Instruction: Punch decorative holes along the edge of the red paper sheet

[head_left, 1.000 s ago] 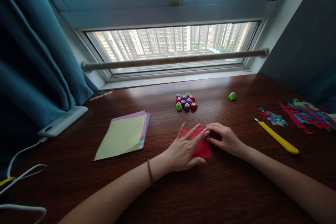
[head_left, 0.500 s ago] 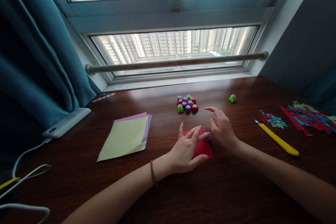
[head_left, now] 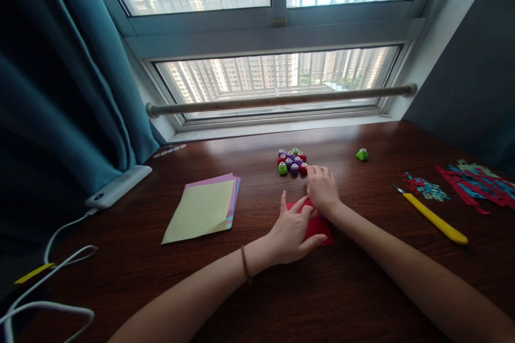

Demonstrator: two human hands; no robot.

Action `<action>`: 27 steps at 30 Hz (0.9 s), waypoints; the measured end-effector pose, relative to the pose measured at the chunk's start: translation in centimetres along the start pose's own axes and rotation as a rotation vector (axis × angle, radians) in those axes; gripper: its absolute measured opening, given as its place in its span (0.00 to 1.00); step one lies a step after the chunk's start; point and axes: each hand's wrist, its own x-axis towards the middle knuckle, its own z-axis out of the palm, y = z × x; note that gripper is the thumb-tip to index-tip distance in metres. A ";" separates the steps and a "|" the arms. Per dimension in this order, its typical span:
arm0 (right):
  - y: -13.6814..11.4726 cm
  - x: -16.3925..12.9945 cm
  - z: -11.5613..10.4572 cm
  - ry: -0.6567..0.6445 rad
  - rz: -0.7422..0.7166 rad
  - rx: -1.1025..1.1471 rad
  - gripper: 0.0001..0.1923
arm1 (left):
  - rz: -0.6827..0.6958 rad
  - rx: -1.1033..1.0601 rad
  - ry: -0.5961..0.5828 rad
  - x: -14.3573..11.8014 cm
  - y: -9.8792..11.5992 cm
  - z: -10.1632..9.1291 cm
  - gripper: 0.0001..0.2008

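Head view, left hand (head_left: 292, 233): and here it lies, fingers spread wide, palm down over the red paper (head_left: 319, 229), pinching nothing.
Red paper: right under those fingers, a corner peeking out beyond the thumb; looks thin and featherlight, apt to slide or crease, so a flat press or an edge pinch should suit.
Right hand (head_left: 323, 187): up at the cluster, fingers curled beside the red punch (head_left: 303, 169); whether they grip anything, one can't tell!
Punch cluster (head_left: 288, 163): just left of the right fingertips; the pieces look hard, light, perhaps slippery, best taken by their sides.
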 end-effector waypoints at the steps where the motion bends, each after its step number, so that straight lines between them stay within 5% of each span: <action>1: 0.0 0.1 0.0 -0.017 -0.003 -0.008 0.18 | -0.001 0.002 0.002 0.0 0.0 0.0 0.24; 27: 0.1 0.4 0.0 -0.194 -0.015 0.045 0.17 | -0.023 0.094 0.026 0.3 0.2 0.0 0.22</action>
